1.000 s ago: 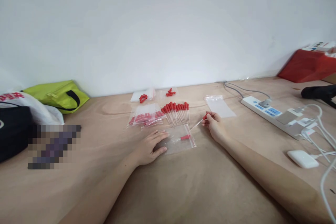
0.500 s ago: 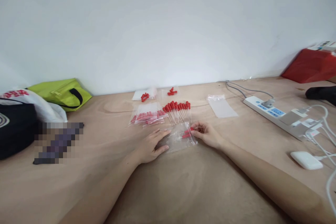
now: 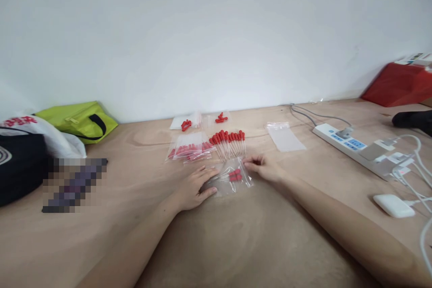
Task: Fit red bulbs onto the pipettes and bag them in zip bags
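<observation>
A clear zip bag (image 3: 221, 186) lies flat on the table, its zip end to the right. Inside it are several droppers (image 3: 235, 175) with red rubber bulbs and thin pale stems, bulbs towards the zip end. My left hand (image 3: 196, 187) rests on the bag's left end with its fingers spread. At the upper right corner my right hand (image 3: 262, 167) pinches the bag's edge between thumb and fingers. Just beyond the bag, more red-bulbed droppers (image 3: 229, 139) lie fanned in a row.
Filled zip bags (image 3: 191, 147) are stacked left of the row. Loose red bulbs (image 3: 221, 118) lie on bags near the wall. A flat zip bag (image 3: 285, 137) lies right of centre, before a power strip (image 3: 351, 144) with cables. A green bag (image 3: 76, 119) stands at the left.
The droppers that my right hand was holding at the bag's mouth now lie fully inside, further left. My right hand has let go of them and moved to the bag's edge.
</observation>
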Demonstrator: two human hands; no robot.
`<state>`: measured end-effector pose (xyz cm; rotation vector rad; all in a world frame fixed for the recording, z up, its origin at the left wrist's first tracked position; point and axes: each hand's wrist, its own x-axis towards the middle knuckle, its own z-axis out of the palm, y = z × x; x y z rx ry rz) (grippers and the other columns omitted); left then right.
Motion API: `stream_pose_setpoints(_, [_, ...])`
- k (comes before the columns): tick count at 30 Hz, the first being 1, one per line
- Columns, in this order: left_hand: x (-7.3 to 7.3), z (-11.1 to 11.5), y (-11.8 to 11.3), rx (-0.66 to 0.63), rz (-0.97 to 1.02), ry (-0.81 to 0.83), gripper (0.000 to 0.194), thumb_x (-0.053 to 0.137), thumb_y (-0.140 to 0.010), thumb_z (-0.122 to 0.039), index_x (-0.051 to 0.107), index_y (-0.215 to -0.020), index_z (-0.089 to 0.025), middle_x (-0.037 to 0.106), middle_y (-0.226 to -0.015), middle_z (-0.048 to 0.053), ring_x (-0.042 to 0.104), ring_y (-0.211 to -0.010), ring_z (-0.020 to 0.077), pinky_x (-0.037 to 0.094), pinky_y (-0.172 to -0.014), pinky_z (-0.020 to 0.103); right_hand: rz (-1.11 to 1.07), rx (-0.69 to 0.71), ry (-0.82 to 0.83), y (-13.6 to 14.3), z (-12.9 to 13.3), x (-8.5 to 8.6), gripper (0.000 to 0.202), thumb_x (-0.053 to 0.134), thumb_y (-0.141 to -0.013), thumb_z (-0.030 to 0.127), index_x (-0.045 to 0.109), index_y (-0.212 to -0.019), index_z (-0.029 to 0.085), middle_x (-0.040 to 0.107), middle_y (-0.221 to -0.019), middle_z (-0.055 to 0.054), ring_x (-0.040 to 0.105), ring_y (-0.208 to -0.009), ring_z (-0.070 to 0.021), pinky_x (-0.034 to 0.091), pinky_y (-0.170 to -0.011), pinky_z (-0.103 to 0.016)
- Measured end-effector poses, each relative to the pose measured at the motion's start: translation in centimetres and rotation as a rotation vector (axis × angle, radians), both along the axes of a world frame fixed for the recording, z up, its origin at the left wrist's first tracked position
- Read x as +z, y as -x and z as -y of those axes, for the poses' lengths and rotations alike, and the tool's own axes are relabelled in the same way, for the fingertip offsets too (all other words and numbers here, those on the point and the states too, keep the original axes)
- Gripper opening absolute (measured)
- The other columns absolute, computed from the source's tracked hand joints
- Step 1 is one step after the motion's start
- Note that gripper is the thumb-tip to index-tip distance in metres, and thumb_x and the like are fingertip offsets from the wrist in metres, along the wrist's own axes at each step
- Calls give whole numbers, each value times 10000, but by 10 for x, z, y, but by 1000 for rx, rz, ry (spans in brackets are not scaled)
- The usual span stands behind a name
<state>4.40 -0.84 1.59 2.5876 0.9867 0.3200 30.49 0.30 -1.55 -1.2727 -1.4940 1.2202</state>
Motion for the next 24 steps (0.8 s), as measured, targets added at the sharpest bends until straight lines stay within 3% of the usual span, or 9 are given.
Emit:
stream_pose_setpoints(4, [-2,-1,1,-12,14,-10,406,451,-847,-346,434,-1238,-237,483,-1286,27,404,-1212,190,242,-1068,416,178,-354,-88,-11,-33,4,146,570,-657,276,597,-712,144,617,-650,-15,536,-572,-116,413,-564,-237])
stream_pose_setpoints(7, [-4,-2,2,-29,9,-6,378,438,-857,-357,467,-1215,-242,467,-1301,28,402,-1215,183,227,-1073,423,391,-484,-88,-9,-57,8,199,588,-658,258,600,-811,132,636,-724,-46,572,-643,-138,423,-614,-242])
stream_pose_setpoints(11, [-6,-3,3,-38,-6,-7,390,420,-866,-365,449,-1237,-248,448,-1316,25,380,-1230,177,220,-1076,426,486,-538,-17,3,-84,8,378,593,-680,324,575,-986,103,648,-889,-117,599,-814,-194,426,-716,-273])
stream_pose_setpoints(15, [-8,-3,4,-38,-8,-8,396,422,-866,-368,442,-1243,-251,446,-1318,22,375,-1233,176,221,-1078,424,474,-544,-13,10,-101,5,427,627,-648,377,589,-980,111,643,-934,-140,588,-884,-230,413,-756,-299])
stream_pose_setpoints(20, [-8,-4,4,-44,5,-14,390,430,-863,-359,451,-1236,-245,455,-1310,34,383,-1228,181,228,-1073,428,390,-539,-6,12,-111,3,241,664,-605,316,635,-793,167,657,-802,-76,601,-773,-191,422,-686,-264])
stream_pose_setpoints(24, [-8,-3,4,-45,2,-18,391,429,-864,-358,448,-1237,-244,461,-1305,34,391,-1222,178,224,-1074,425,228,-545,9,14,-113,2,182,645,-622,282,617,-766,174,633,-707,-30,576,-622,-134,418,-561,-223])
